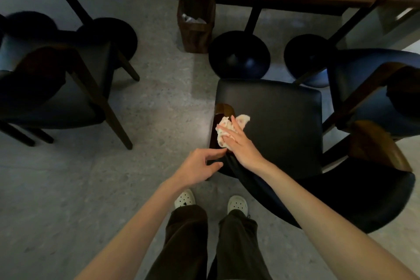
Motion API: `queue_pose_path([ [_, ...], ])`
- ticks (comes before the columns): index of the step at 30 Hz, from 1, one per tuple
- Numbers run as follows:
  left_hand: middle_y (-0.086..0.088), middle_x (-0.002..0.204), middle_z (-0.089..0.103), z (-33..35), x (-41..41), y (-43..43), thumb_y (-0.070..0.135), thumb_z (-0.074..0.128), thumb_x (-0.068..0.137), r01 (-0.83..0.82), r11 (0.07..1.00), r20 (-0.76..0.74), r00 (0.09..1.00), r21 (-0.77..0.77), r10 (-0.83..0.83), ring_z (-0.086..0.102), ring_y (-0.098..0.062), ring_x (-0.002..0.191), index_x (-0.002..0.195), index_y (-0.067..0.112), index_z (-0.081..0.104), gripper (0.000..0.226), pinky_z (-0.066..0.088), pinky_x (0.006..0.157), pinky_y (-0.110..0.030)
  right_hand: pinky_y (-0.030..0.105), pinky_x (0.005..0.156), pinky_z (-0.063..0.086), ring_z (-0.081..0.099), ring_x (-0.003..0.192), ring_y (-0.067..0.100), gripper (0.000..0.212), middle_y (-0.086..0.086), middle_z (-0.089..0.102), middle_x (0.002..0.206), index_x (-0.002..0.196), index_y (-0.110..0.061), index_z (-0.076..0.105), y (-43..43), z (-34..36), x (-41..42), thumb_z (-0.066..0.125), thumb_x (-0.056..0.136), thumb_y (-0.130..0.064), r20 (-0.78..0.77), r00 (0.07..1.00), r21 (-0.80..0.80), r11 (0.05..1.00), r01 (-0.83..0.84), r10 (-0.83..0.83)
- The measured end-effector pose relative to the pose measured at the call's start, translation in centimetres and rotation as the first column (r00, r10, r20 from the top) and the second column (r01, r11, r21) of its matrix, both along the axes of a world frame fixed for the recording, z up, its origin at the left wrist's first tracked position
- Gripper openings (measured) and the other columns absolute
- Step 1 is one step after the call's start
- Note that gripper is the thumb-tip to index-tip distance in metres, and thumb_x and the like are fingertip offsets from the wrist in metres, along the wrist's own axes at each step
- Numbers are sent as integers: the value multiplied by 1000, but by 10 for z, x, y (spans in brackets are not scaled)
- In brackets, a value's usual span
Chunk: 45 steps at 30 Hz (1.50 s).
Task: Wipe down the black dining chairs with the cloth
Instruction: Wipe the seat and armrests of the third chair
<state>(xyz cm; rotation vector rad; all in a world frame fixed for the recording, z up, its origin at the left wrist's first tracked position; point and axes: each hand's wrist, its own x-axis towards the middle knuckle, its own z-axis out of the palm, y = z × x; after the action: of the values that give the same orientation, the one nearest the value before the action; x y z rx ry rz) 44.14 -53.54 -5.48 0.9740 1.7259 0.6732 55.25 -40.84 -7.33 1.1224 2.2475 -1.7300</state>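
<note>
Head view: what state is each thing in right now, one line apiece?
Middle chair, upright, seat bare.
Cloth, bunched, lying on that chair's wooden arm and seat edge.
Right hand, straight-fingered, presses the cloth.
Left hand, relaxed, holds nothing, at the chair's back edge; contact unclear.
Bin, upright, open-topped, white waste inside.
Left chair, upright, untouched.
Right chair, upright, untouched.
</note>
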Motion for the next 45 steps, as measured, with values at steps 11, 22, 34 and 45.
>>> queue_pose_path([
  [11,8,134,58,-13,0,-2,8,58,93,-64,998,67,996,30,62,49,-3,127,133,21,56,42,40,108,-26,30,113,19,26,144,19,43,0,30,156,146,-22,42,54,-43,-61,33,104,-26,99,977,-80,977,199,-191],
  [22,-1,140,52,-5,4,-6,-3,46,96,-28,1000,84,996,-8,28,45,-14,132,137,17,50,46,34,109,-27,34,108,35,45,132,21,44,5,46,145,149,-32,32,-27,22,17,33,105,-35,143,958,24,968,248,-249],
  [34,2,158,24,18,44,6,7,39,101,76,978,-357,934,196,-1,11,-15,148,147,24,37,49,10,117,-27,39,111,37,42,136,25,65,6,31,156,153,-22,22,-60,65,108,47,97,-1,358,914,402,851,-337,193],
  [45,0,152,37,14,156,21,19,34,103,198,980,-659,735,-17,-160,16,-20,147,147,18,36,44,0,119,-37,30,113,31,28,143,22,76,2,19,160,155,-23,11,-43,80,234,50,94,3,517,767,480,613,-628,381],
])
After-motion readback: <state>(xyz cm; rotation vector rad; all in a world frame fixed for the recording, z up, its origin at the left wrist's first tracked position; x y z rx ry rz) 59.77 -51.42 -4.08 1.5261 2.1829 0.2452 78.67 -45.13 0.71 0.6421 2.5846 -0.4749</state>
